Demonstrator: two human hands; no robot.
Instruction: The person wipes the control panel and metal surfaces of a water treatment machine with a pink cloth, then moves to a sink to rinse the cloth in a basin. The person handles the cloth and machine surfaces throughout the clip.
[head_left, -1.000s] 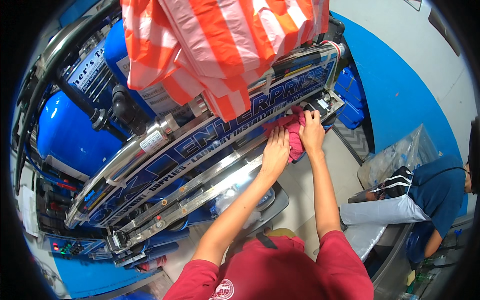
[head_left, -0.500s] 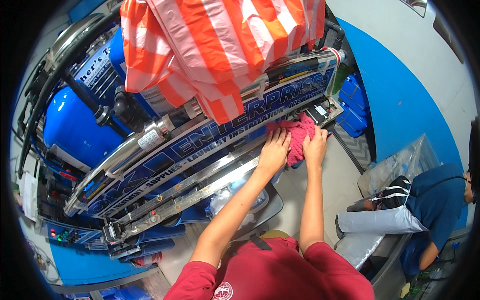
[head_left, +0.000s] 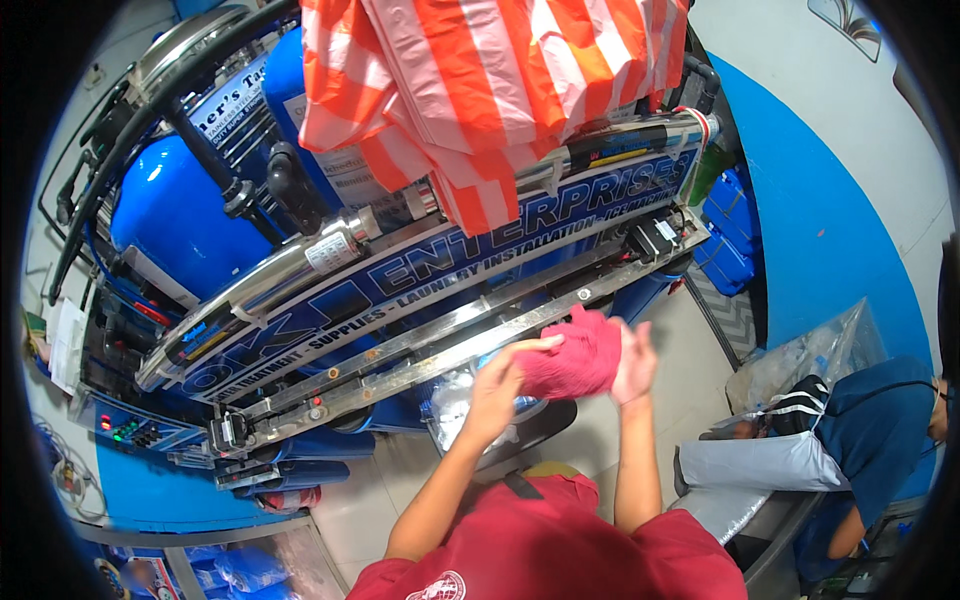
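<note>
A crumpled dark pink cloth [head_left: 572, 358] is held up between my two hands, in front of a long metal rail [head_left: 440, 365]. My left hand [head_left: 497, 388] grips its left end, the thumb lying along the upper edge. At the other end, my right hand [head_left: 634, 368] holds the cloth against the palm, its fingers pointing up and slightly blurred. Both hands are apart from the rail. Behind the rail stands a machine with a blue lettered panel [head_left: 330, 325] and a shiny steel tube [head_left: 285, 275]. A small black box [head_left: 652, 238] sits at the rail's right end.
Orange-and-white striped plastic bags [head_left: 480, 80] hang over the machine's top. Blue tanks [head_left: 180, 200] stand at the left. Below my hands is a grey bin [head_left: 540, 428] with clear plastic in it. At the right, a person in a dark blue shirt [head_left: 880, 420] sits near a grey packet [head_left: 760, 463].
Both hands have drawn the cloth off the rail's right end, back toward me and slightly left. The cloth is now bunched between them in the air. The view has shifted slightly.
</note>
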